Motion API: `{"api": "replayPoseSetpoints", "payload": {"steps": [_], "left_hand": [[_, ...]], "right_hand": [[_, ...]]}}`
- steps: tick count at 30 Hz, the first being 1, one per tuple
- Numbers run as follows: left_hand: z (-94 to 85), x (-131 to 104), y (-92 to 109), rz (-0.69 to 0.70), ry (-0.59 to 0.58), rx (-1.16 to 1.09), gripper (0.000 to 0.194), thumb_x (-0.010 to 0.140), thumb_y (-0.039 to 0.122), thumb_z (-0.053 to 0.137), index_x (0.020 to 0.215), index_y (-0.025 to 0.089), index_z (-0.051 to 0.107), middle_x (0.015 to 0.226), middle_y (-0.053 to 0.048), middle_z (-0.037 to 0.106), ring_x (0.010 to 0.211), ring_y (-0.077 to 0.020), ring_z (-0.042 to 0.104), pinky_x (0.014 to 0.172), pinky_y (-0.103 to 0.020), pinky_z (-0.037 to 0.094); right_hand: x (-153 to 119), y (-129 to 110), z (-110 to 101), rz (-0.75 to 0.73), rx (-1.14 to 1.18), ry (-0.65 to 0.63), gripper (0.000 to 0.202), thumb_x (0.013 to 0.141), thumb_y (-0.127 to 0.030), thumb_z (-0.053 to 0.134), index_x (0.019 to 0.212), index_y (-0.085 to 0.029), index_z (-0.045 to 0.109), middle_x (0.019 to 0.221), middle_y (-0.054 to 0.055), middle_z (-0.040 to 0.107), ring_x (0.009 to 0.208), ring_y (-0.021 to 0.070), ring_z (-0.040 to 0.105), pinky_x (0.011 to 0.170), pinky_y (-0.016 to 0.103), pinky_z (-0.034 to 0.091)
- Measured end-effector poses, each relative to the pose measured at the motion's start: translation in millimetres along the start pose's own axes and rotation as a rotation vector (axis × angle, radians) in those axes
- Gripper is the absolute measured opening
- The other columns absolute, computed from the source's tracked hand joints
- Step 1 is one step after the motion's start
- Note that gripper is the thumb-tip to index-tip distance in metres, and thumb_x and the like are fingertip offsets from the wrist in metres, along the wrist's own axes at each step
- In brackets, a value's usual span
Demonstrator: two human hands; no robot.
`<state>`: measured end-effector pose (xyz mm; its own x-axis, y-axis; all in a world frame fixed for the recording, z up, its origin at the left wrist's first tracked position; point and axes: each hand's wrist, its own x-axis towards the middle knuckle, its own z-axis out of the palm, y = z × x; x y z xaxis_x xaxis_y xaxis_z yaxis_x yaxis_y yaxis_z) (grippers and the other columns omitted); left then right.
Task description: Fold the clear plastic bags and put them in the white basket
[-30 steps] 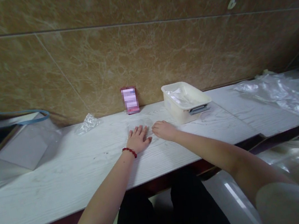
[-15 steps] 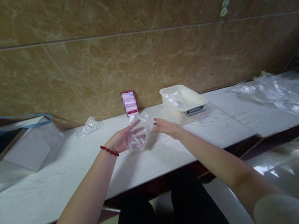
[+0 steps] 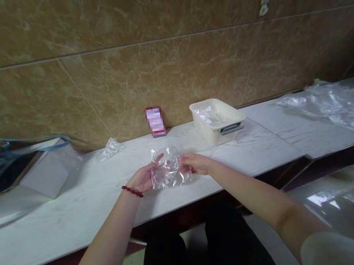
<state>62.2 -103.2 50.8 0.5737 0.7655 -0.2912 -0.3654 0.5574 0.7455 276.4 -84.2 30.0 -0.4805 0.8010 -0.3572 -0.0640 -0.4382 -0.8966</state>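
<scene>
In the head view, a clear plastic bag (image 3: 172, 179) is held up btwn the two hands, just above the near-middle of the white wood-grain tabletop (image 3: 85, 214). The L hand (image 3: 144, 178) is kept abt half open, thumb apart from the fingers, which are seen thru the film at the bag's L side; whether they're inside or behind it, & whether it's firmly gripped, can't be told. The R hand (image 3: 196, 164) is mostly closed, w/ the bag's R edge pinched in its curled fingertips. A red bead bracelet (image 3: 132, 191) is worn on the L wrist. Beyond the bag, a phone (image 3: 155, 121), screen pixelated, is propped upright vs. the brown marbled wall (image 3: 187, 72). To its R is set a cream plastic bin (image 3: 204, 130) w/ a grey handle (image 3: 232, 128), clear film (image 3: 208, 115) seen inside. Crumpled clear plastic (image 3: 111, 148) is left near the wall, L of the phone; a pile of clear plastic (image 3: 344, 106) is spread far R.
</scene>
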Motion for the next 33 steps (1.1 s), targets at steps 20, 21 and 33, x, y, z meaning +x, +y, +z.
{"api": "replayPoseSetpoints", "payload": {"steps": [20, 21, 33], "left_hand": [[2.0, -10, -12, 0.020, 0.073, 0.095, 0.012, 0.072, 0.022, 0.050, 0.074, 0.012, 0.056, 0.065, -0.005, 0.059, 0.055, -0.0125, 0.057, 0.051, -0.023, 0.047], [5.1, -9, -13, 0.032, 0.100, 0.100, 0.013, 0.071, 0.024, 0.051, 0.072, 0.012, 0.056, 0.063, -0.005, 0.058, 0.053, -0.0121, 0.056, 0.049, -0.023, 0.046], [32.4, 2, -10, 0.316, 0.247, 0.329, 0.027, 0.053, 0.008, 0.069, 0.068, 0.015, 0.047, 0.074, 0.002, 0.058, 0.057, -0.0072, 0.055, 0.049, -0.017, 0.042]], "right_hand": [[-17, -3, 1, -0.186, -0.009, 0.056, 0.014, 0.055, -0.002, 0.049, 0.052, -0.013, 0.056, 0.052, -0.002, 0.055, 0.047, 0.0058, 0.048, 0.046, 0.017, 0.036], [-17, -4, 0, -0.197, -0.018, 0.060, 0.014, 0.055, -0.002, 0.048, 0.052, -0.013, 0.057, 0.054, -0.002, 0.056, 0.049, 0.0062, 0.048, 0.047, 0.017, 0.037], [-38, -5, -14, -0.160, 0.231, -0.008, 0.030, 0.071, -0.039, 0.055, 0.095, -0.022, 0.052, 0.095, 0.004, 0.054, 0.074, 0.0132, 0.055, 0.069, 0.031, 0.046]]}}
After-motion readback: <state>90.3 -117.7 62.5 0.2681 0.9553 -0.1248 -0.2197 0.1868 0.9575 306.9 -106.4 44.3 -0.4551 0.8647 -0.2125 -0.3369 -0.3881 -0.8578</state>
